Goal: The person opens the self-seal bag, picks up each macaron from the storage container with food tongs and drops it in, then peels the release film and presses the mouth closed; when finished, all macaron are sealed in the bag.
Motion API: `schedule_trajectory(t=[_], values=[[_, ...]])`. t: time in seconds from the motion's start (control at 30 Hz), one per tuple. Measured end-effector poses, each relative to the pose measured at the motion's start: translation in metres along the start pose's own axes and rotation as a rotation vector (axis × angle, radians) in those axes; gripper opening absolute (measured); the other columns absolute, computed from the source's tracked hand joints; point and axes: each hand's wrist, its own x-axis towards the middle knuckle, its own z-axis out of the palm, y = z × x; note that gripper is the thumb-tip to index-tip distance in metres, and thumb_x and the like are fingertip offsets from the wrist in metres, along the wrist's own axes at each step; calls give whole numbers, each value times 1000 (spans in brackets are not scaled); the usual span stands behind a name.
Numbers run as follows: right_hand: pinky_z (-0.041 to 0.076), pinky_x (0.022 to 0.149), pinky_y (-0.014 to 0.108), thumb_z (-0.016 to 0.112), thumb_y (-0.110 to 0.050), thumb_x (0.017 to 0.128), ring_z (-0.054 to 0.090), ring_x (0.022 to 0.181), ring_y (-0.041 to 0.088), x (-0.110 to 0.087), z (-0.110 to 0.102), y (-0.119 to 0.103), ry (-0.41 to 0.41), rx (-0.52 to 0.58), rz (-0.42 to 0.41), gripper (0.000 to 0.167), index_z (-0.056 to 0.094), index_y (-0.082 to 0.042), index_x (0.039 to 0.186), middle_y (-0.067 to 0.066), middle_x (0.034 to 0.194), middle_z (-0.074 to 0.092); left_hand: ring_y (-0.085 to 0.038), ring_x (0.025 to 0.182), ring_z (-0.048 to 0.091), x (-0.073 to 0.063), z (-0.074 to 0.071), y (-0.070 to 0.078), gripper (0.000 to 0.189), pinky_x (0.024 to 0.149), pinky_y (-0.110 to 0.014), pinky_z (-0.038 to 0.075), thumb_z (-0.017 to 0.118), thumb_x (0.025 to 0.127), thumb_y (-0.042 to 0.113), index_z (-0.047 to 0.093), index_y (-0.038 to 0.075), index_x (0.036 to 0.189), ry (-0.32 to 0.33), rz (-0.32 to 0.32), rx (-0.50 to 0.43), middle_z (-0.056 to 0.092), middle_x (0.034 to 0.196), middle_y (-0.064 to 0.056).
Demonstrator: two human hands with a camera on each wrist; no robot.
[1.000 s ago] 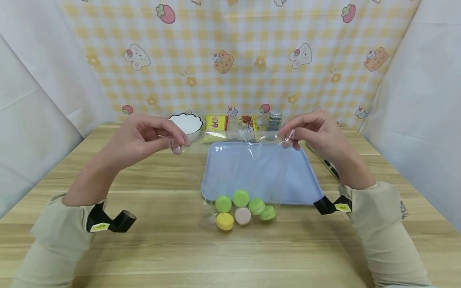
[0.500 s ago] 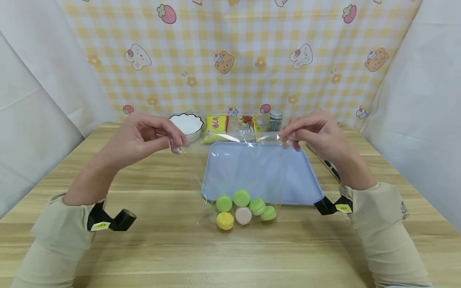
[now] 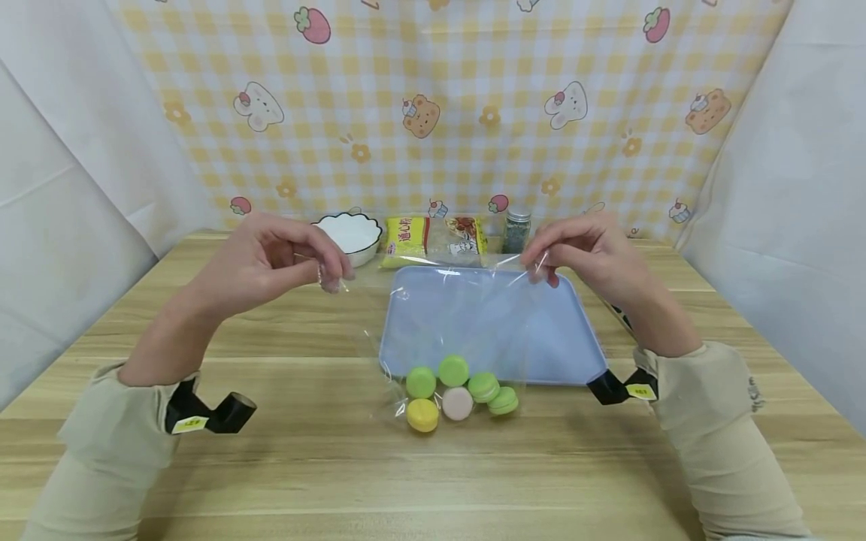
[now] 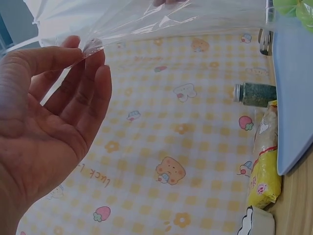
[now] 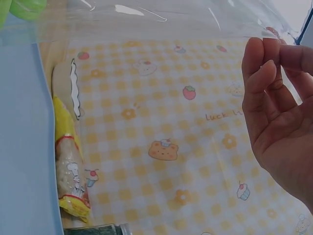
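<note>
A clear plastic bag (image 3: pixel 433 330) hangs stretched between my two hands. My left hand (image 3: pixel 271 259) pinches its upper left corner between thumb and fingers; in the left wrist view the film (image 4: pixel 146 22) runs off from those fingertips. The upper right corner is pinched by my right hand (image 3: pixel 588 252). Low in the bag lie several macarons: green ones such as the green macaron (image 3: pixel 453 370), a yellow macaron (image 3: pixel 422 415) and a pale pink macaron (image 3: pixel 457 403). Behind the bag, partly seen through it, is a light blue tray (image 3: pixel 575 346).
Along the back of the wooden table (image 3: pixel 304 466) stand a white scalloped bowl (image 3: pixel 352 234), a yellow food packet (image 3: pixel 406 240) and a glass jar (image 3: pixel 517 229) of dark green flakes. A dark-handled utensil (image 3: pixel 619 314) lies partly hidden behind the right forearm. A checked cloth (image 3: pixel 460 150) hangs behind.
The bag's top edge sits slightly lower, and my right hand has shifted a little to the left and down. The left hand and the macarons have barely moved.
</note>
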Motion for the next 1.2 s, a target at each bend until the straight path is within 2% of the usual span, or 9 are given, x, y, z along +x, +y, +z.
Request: schedule_trajectory(t=[0.2,0.4,0.7,0.97,1.2], values=[[46,52,28,40,15,87,56,64,20,-1,1,2,-5,36,-5,32,69,2,87,11,82,65,-23,69,61,0,1,0,28,62,-28,50,42,79,-24,64,-6,81,19,15,33,64,83,-20],[46,51,28,41,14,87,57,64,18,-1,0,1,-10,1,-5,32,69,0,88,10,83,65,-22,69,61,0,1,0,25,61,-25,49,46,80,-22,64,-5,80,28,10,49,63,82,-21],[46,51,30,39,15,87,56,65,20,-1,2,-2,-6,-3,-12,31,68,6,89,16,83,64,-21,74,60,0,1,2,23,62,-25,49,50,79,-21,66,-4,81,26,-33,60,65,84,-16],[46,52,29,40,15,88,58,66,20,1,4,-3,-7,-18,-15,29,68,7,90,16,80,64,-22,75,61,-1,0,1,24,64,-26,51,49,80,-21,66,-5,83,27,-26,46,66,85,-14],[46,52,29,40,15,88,58,66,20,1,4,-3,-6,-33,-11,29,68,7,90,16,80,65,-21,66,59,-1,1,2,26,60,-25,50,48,80,-21,67,-4,85,46,-38,59,65,84,-15]])
